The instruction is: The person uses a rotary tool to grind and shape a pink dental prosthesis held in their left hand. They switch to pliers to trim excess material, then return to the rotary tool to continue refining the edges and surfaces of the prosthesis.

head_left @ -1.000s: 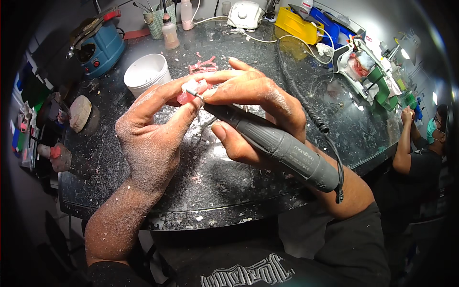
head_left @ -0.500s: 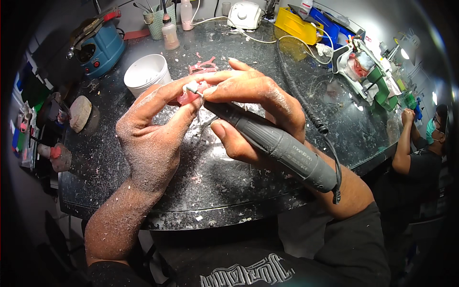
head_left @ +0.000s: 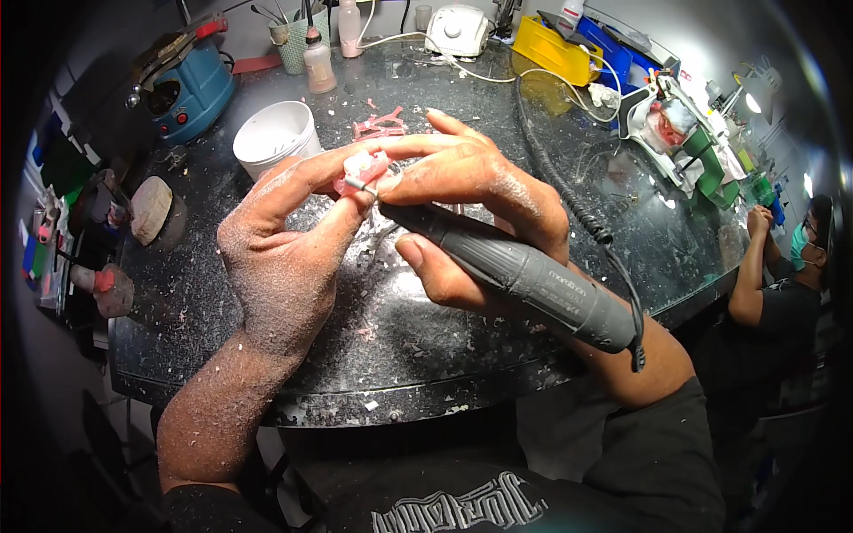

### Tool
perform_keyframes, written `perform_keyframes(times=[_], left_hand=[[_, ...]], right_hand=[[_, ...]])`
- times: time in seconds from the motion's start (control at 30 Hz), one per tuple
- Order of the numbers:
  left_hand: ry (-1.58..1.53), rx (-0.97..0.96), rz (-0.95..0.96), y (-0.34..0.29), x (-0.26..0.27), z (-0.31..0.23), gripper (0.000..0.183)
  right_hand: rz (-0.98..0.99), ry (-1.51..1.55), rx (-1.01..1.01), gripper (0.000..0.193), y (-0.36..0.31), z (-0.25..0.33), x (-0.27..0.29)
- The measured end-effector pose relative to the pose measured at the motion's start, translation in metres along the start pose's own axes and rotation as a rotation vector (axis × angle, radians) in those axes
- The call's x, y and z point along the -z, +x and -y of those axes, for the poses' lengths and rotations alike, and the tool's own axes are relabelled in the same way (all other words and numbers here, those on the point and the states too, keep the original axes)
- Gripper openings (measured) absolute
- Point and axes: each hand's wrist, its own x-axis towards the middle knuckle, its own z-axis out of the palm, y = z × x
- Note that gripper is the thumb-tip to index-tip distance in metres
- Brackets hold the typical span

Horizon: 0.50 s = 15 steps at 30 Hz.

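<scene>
A small pink-and-white denture piece (head_left: pixel 365 165) is pinched between the thumb and fingers of my left hand (head_left: pixel 283 242), which is coated in pale dust. My right hand (head_left: pixel 502 182) is wrapped round a dark grey rotary handpiece (head_left: pixel 526 274), its thumb underneath and its fingers over the top. The handpiece's thin metal bur (head_left: pixel 357 184) lies against or just in front of the pink part; exact contact is hard to tell. Fingertips of both hands come together around the piece and hide some of it.
A white tub (head_left: pixel 277 133) stands just beyond my left hand, with pink branching scraps (head_left: pixel 380 124) beside it. The handpiece's coiled cord (head_left: pixel 569 200) runs down the right. A blue machine (head_left: pixel 187 98) is at the back left; a white control box (head_left: pixel 457 31) and yellow bin (head_left: pixel 555 49) stand behind.
The denture piece has turned slightly, so more of its white part shows. The bur has shifted down a little, and the handpiece's rear end has swung slightly to the right.
</scene>
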Motion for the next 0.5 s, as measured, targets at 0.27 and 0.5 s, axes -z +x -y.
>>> perform_keyframes(times=[0.27, 0.5], left_hand=[[-0.061, 0.016, -0.025, -0.0028, -0.0008, 0.0019, 0.033], [-0.057, 0.001, -0.01, -0.0019, 0.0, 0.0001, 0.032]], right_hand=[[0.003, 0.015, -0.033, 0.041, -0.001, 0.0, -0.0004], [-0.007, 0.026, -0.017, 0.041, -0.0004, -0.0003, 0.0004]])
